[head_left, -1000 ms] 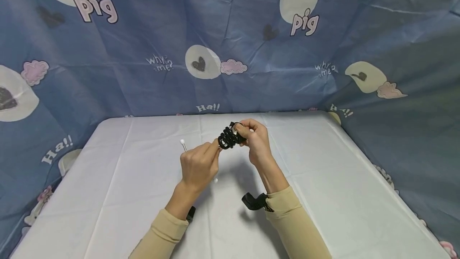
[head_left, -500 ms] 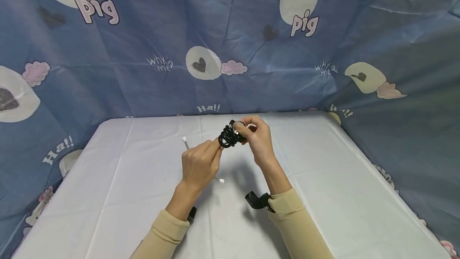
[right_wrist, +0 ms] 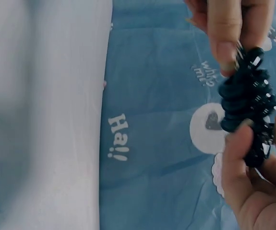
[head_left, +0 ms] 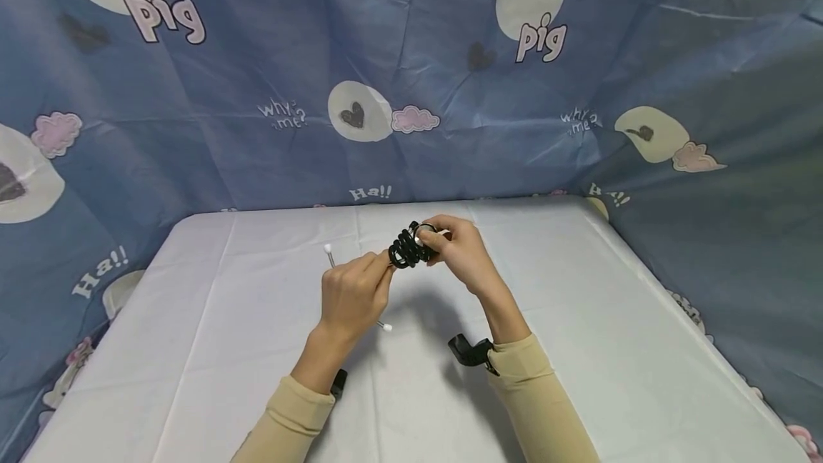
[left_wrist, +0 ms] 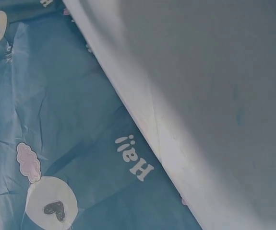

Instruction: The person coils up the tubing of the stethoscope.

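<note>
A blue printed cloth [head_left: 411, 77] bearing "pig" and "Ha!!" lettering forms the backdrop on the far side and both flanks. In front of it stands a table [head_left: 579, 349] under a white cover. All positions below are referenced to this table.

The work item is a bundle of black coiled rings [head_left: 408, 247], possibly spiral hair ties; the exact type cannot be confirmed. It is held in the air above the far centre of the table, clear of the cover. A silver ring [head_left: 426, 227] shows at its far end.

Grip state: the left hand [head_left: 352, 297] pinches the near-left end of the bundle between thumb and forefinger. A thin stick with white tips [head_left: 330, 254] passes through the same hand and emerges on both sides. The right hand [head_left: 460, 252] has its fingers curled round the far-right end, at the silver ring. The right wrist view confirms fingertips [right_wrist: 230, 48] pressing on both ends of the coils [right_wrist: 247, 100].

Progress, as a judgement: the coils appear stacked and mostly together, so the work reads as under way, not finished. No separated ring lies on the table.

Orientation: the long axis of the bundle runs from the left hand, up and away toward the right hand, roughly diagonal to the table's far edge. The ring end points away from the person.
</note>
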A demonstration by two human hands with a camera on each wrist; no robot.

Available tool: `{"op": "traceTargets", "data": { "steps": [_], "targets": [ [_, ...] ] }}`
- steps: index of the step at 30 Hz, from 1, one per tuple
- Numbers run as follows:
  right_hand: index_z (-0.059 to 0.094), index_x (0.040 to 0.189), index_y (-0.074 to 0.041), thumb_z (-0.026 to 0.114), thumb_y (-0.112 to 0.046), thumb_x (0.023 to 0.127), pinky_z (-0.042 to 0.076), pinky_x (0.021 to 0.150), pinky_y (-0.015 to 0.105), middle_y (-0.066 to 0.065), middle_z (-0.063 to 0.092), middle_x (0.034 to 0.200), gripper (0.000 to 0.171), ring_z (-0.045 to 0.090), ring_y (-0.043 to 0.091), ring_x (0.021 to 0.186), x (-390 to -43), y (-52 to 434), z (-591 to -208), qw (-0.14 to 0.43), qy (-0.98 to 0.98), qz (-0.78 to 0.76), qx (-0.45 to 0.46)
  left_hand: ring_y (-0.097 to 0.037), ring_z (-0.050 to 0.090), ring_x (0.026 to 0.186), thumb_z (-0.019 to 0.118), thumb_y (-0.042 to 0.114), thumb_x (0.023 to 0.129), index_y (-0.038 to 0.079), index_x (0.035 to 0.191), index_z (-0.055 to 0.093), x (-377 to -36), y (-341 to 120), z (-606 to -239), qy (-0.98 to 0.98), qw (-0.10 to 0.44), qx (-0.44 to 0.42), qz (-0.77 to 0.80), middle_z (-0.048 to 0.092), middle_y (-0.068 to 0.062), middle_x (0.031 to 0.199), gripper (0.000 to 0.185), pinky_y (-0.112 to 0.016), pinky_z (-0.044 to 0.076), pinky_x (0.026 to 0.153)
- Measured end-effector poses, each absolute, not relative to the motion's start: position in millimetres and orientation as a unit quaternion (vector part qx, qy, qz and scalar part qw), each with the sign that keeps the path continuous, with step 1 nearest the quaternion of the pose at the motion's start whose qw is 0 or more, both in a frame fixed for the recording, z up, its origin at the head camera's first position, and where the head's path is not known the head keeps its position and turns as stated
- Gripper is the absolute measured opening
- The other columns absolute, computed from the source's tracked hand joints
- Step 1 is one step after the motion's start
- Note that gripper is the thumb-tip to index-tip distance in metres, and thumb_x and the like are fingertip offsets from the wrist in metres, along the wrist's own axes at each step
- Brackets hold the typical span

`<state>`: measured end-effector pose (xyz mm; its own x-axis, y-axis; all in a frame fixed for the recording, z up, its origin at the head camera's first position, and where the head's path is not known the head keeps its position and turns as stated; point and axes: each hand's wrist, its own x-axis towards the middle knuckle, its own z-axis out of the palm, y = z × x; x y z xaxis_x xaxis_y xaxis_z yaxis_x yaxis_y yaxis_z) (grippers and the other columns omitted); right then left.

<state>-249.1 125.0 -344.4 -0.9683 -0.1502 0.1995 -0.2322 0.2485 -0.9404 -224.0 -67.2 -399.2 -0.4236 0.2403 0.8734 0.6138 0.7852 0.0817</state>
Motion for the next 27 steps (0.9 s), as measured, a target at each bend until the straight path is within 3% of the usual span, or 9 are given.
{"op": "traceTargets", "data": {
  "steps": [13,21,27],
  "targets": [
    [0.064,0.113,0.003,0.056,-0.008,0.100,0.061,0.068,0.030,0.020,0.065,0.108,0.018,0.071,0.025,0.087,-251,122,-350,0.001,-0.820,0.563,0.106,-0.013,0.050,0.042,0.079,0.015,0.079,0.011,0.084,0.070,-231,-71,-406,-0.818,0.475,-0.289,-0.150,0.061,0.005,0.062,0.012,-0.027,0.032,0.038],
    [0.066,0.110,-0.001,0.061,-0.013,0.098,0.060,0.059,0.035,0.018,0.062,0.107,0.018,0.071,0.026,0.074,-249,120,-351,0.008,-0.816,0.575,0.060,-0.013,0.050,0.043,0.080,0.016,0.079,0.011,0.086,0.071,-229,-71,-405,-0.826,0.459,-0.287,-0.159,0.063,0.005,0.063,0.012,-0.027,0.033,0.038],
    [0.067,0.103,0.001,0.064,-0.011,0.096,0.060,0.059,0.037,0.017,0.058,0.101,0.014,0.070,0.024,0.071,-252,117,-357,0.009,-0.798,0.601,0.039,-0.013,0.047,0.040,0.080,0.016,0.079,0.011,0.087,0.072,-228,-72,-406,-0.828,0.457,-0.290,-0.149,0.062,0.005,0.060,0.012,-0.027,0.031,0.036]
  ]
}}
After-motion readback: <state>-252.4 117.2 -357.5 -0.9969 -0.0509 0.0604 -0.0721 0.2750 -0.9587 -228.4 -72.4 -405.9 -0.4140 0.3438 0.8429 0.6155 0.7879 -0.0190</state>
